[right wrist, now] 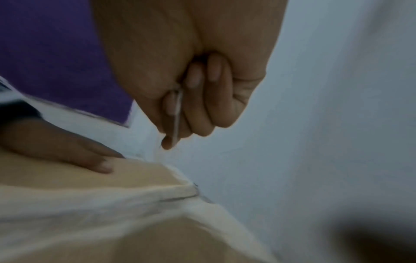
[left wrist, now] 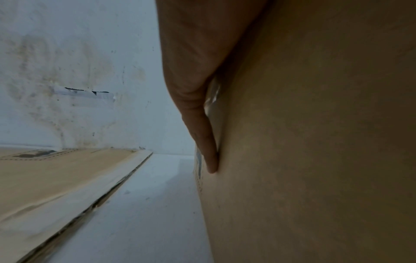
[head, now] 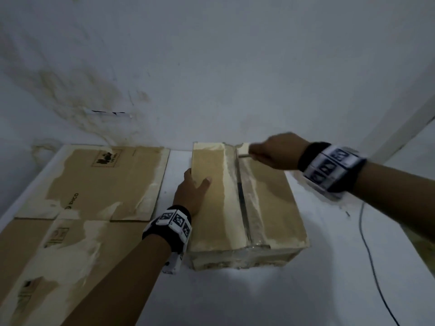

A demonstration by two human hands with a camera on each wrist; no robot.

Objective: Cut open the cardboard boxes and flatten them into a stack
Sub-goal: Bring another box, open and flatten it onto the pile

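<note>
Blade lost in a closed fist

The right hand (head: 275,150) blurs; its thin blade (right wrist: 176,113) shows only an edge.

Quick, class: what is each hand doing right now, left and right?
Left hand: open, fingers flat, steadying the cardboard box.
Right hand: closed round a thin blade at the box's far end.

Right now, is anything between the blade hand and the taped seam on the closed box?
Nothing visible. The right hand holds a thin blade at the far end of the seam; the left hand presses the box left of it.
</note>
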